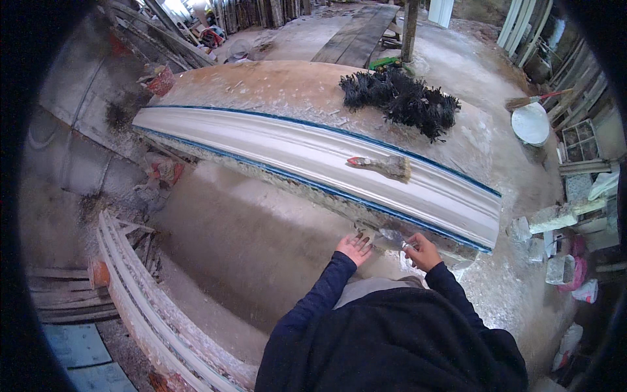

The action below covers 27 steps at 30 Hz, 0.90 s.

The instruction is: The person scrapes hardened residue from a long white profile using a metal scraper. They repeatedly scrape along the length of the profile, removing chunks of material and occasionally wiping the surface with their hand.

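Note:
My right hand (424, 252) is closed around a scraper (394, 237) with a flat, whitish blade, which points left toward my other hand. My left hand (357, 248) is held palm up with its fingers stretched out and dark smears on the fingertips. Both hands are low in front of the near edge of a long white moulding form (287, 147) with ridged profile and blue edges. On the form lies a flat paintbrush (385, 168) with a red handle tip and pale bristles; neither hand touches it.
Behind the form, a heap of black fibre strands (398, 98) lies on a worn tabletop (241, 81). A curved white moulding (140, 297) stands at lower left. To the right are a white bucket (530, 124), a broom (522, 102) and a pink basin (577, 274). Farther back stands a plank bench (356, 36).

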Each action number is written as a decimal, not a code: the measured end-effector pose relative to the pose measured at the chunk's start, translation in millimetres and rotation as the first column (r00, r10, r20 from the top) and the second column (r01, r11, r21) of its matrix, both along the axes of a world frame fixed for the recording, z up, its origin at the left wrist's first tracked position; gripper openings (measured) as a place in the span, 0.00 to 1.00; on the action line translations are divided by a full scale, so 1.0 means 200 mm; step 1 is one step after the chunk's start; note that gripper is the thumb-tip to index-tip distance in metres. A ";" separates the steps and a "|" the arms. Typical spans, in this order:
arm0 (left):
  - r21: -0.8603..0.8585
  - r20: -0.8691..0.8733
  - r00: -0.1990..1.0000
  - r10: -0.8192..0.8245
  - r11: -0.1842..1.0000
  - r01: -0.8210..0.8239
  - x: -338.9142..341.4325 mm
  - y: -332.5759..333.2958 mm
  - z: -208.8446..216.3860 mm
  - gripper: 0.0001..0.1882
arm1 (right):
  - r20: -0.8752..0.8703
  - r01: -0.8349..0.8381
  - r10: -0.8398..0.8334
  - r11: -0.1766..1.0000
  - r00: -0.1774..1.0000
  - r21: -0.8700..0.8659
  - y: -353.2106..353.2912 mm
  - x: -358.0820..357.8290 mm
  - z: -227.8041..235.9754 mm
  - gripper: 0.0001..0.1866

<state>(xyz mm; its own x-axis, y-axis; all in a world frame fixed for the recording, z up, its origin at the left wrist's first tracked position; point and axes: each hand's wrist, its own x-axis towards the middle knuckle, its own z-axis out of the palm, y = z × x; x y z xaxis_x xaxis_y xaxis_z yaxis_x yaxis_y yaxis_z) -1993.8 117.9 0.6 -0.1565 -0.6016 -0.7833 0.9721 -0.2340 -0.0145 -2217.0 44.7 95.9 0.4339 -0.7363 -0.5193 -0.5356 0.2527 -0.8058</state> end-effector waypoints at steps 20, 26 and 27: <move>0.078 -0.106 0.987 -0.123 0.988 0.131 0.25 -0.28 -0.15 0.31 | -0.158 0.144 -0.209 0.927 0.965 -0.345 0.00 0.04 -0.17 0.14; 0.115 -0.141 0.989 -0.045 0.992 0.061 0.22 -0.28 -0.18 0.31 | -0.141 0.176 -0.256 0.889 0.956 -0.423 -0.01 0.32 -0.21 0.15; 0.125 -0.135 0.990 -0.036 0.991 0.053 0.22 -0.29 -0.17 0.31 | -0.146 0.187 -0.270 0.887 0.952 -0.423 -0.01 0.25 -0.22 0.15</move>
